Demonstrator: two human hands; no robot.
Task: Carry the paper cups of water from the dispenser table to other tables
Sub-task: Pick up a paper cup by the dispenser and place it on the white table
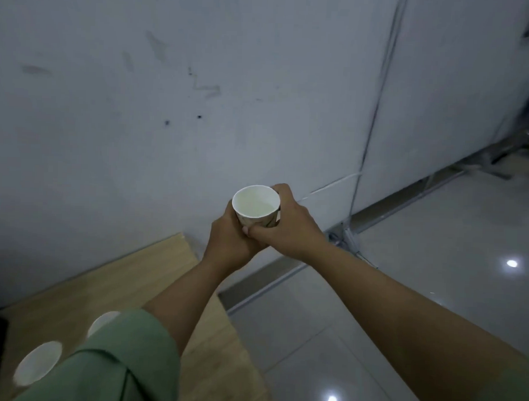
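paper, white inside and printed on the outside, is what both sets of fingers are wrapped around: the left hand [230, 235] cups the lower wall of the cup [256, 205] from the near left, and the right hand [289, 223] curls round its far and right side, thumb pressed across the front close to the left hand's knuckles. the cup is held upright in the air, out past the far right corner of the wooden table [134, 273], over the strip where the grey wall [201, 78] meets the tiled floor [404, 280]. pale water shows inside it, well below the rim. back toward the near left edge of the table, two more cups [37, 362] stand, partly hidden by the green sleeve [116, 360]; whether they are filled cannot be told through the blur. by my reading, this cup has just left the table and its carry is barely under way: no other table is in sight, so the walk and the setting down remain, and the two standing cups are yet to be taken.
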